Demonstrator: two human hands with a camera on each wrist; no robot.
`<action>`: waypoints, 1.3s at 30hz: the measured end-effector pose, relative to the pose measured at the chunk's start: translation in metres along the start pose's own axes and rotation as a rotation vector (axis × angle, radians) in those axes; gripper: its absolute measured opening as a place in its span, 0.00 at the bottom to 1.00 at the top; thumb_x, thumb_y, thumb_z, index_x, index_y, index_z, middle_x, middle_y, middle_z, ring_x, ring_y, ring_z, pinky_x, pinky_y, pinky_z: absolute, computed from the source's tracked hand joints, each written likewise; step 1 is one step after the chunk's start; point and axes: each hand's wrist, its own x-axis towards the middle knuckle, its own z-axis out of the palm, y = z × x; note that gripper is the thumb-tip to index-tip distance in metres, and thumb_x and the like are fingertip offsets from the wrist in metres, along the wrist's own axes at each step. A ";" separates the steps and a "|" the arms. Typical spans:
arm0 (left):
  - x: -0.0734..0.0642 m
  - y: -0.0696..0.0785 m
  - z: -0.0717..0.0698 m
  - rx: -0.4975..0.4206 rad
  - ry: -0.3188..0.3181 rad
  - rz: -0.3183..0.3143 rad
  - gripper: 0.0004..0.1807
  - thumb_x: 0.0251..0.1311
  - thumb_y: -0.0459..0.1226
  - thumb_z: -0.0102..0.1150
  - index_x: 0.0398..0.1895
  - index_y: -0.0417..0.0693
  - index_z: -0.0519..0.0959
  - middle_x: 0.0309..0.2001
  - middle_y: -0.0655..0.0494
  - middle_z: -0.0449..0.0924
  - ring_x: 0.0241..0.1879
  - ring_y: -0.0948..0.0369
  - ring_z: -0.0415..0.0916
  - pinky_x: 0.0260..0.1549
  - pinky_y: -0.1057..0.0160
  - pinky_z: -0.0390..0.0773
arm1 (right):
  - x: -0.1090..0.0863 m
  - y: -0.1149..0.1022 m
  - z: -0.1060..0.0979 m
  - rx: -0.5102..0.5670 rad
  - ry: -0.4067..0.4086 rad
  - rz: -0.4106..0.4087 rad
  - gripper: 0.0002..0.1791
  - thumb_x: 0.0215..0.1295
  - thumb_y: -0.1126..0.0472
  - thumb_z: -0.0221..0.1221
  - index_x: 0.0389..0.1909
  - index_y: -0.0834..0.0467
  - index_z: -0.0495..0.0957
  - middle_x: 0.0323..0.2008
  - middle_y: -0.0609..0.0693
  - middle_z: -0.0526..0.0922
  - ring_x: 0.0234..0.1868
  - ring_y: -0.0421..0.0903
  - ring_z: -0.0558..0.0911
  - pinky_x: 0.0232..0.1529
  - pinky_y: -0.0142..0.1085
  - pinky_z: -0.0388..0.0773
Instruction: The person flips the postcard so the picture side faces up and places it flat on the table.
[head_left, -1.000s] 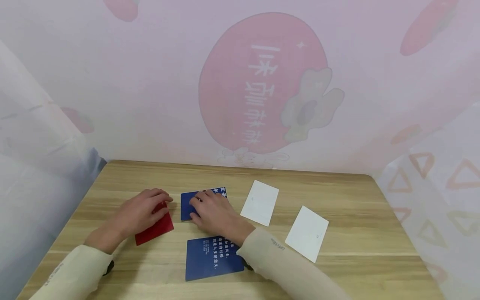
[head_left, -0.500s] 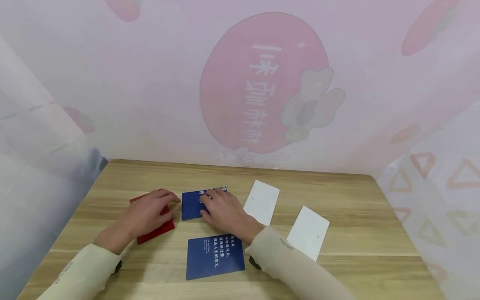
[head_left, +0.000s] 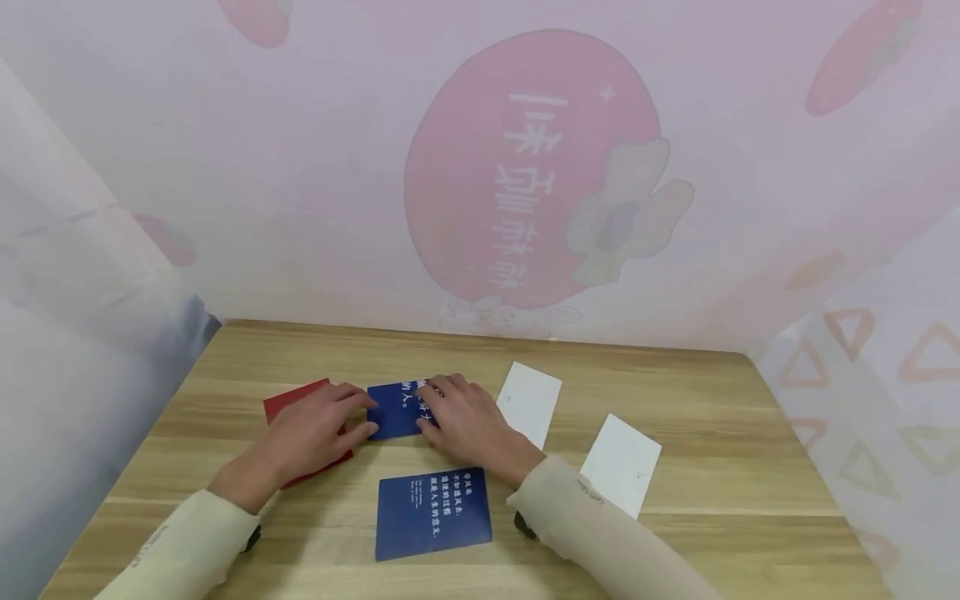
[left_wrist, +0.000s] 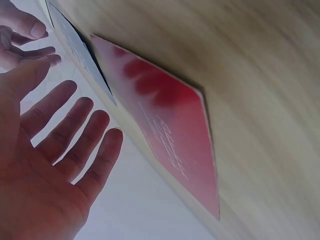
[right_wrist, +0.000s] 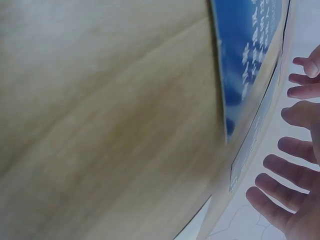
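My left hand [head_left: 311, 433] hovers over a red card [head_left: 296, 393], its fingertips at the left edge of a blue card [head_left: 390, 412] with white writing. Over that blue card's right part is my right hand [head_left: 474, 423], which hides some of its writing. The left wrist view shows the left hand [left_wrist: 60, 160] with spread, relaxed fingers above the red card [left_wrist: 165, 125]. Loosely spread fingers also show on the right hand [right_wrist: 292, 190] in the right wrist view. A second blue card [head_left: 433, 517] lies nearer, between the forearms. Neither hand holds anything.
Two white cards lie on the right: one [head_left: 534, 400] beside the right hand, the other [head_left: 622, 458] partly behind the right sleeve. The wooden table [head_left: 720, 467] meets a pale printed cloth [head_left: 300, 208] at its back edge.
The left hand has moved right from the red card to the upper blue card's left edge. The right hand has shifted right, uncovering more of that card's writing. The cards stay in place.
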 end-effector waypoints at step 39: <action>0.020 0.055 0.031 -0.016 -0.064 0.092 0.29 0.73 0.52 0.68 0.74 0.58 0.80 0.75 0.48 0.77 0.76 0.44 0.71 0.73 0.33 0.74 | -0.040 0.061 0.002 0.172 0.002 0.136 0.33 0.82 0.40 0.57 0.79 0.53 0.72 0.78 0.55 0.73 0.77 0.56 0.74 0.77 0.52 0.75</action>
